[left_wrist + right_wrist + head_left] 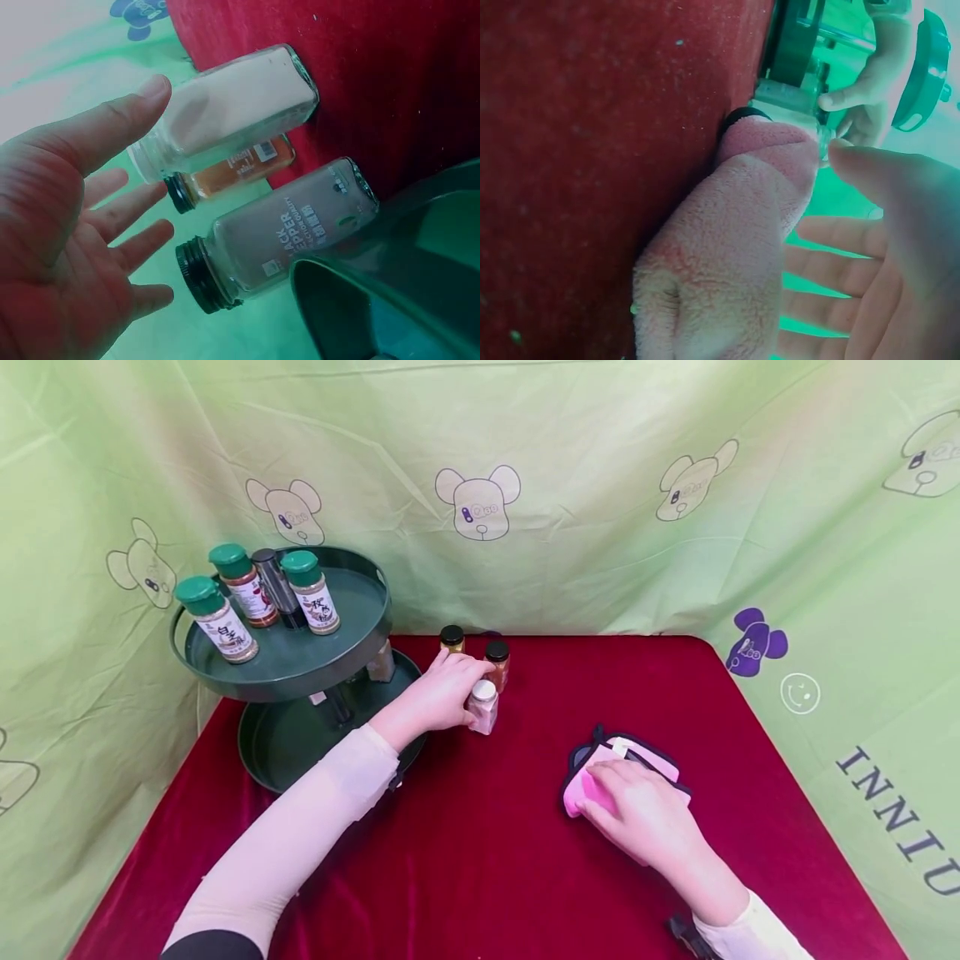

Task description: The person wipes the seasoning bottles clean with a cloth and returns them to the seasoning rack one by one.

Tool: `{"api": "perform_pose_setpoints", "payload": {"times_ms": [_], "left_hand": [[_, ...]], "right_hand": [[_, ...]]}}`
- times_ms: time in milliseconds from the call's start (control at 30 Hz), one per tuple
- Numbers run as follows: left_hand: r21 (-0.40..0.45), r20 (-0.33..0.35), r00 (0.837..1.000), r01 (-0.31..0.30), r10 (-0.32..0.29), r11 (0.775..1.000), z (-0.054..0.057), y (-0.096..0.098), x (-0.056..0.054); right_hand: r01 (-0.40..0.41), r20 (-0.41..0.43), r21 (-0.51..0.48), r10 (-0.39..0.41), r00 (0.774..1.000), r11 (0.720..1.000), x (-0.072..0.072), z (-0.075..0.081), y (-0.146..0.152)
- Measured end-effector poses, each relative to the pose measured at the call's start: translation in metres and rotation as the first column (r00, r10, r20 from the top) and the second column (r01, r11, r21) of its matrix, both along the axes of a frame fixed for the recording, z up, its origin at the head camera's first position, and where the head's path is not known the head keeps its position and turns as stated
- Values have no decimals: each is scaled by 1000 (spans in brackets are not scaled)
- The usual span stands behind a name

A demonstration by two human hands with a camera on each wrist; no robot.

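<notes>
My left hand (438, 695) is at a small glass spice jar (484, 714) with a white cap and pale contents. In the left wrist view its fingers are spread, and the thumb overlaps that jar (247, 97); contact is unclear. Two black-capped jars stand close by, one reddish-orange (498, 672) and one yellowish (452, 639). A glass jar with pepper lettering (292, 225) also shows in the left wrist view. Over on the right, my right hand (641, 814) is at a folded pink cloth (585, 777) with dark edging, its fingers extended alongside the fuzzy fabric (712, 255).
A dark green two-tier round rack (352, 647) stands at the left. Its top tier bears green-capped spice bottles (318, 602) and a dark cylindrical bottle (279, 585); jars sit partly hidden below. Red cloth (480, 860) covers the table, and a green curtain (570, 552) hangs behind.
</notes>
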State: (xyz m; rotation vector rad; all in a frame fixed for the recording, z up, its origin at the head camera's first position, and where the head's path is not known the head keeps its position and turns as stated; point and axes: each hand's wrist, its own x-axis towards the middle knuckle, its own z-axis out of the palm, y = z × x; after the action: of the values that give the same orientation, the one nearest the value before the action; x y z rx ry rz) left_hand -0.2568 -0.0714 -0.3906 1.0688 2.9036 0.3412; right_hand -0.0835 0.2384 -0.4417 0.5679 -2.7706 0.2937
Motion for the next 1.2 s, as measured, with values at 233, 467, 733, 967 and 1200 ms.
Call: {"api": "perform_pose_setpoints", "payload": {"times_ms": [233,467,733,967,1200], "left_hand": [[-38,20,1000,-1,2,999,-3,2,-10],[-68,20,1000,2,-1,998,-3,5,-17],[-117,16,1000,-22,24,993,-2,10,-18],[-112,53,998,-11,18,994,-1,13,-19],[-108,122,992,-14,27,994,1,18,-21]], "right_hand": [[23,18,18,-23,1000,1000,3,-4,3],[-19,-29,35,20,999,999,5,-9,5],[-52,32,7,52,998,999,11,-14,5],[-19,99,21,17,995,1000,16,-14,5],[-4,40,-3,4,999,1000,17,-15,5]]}}
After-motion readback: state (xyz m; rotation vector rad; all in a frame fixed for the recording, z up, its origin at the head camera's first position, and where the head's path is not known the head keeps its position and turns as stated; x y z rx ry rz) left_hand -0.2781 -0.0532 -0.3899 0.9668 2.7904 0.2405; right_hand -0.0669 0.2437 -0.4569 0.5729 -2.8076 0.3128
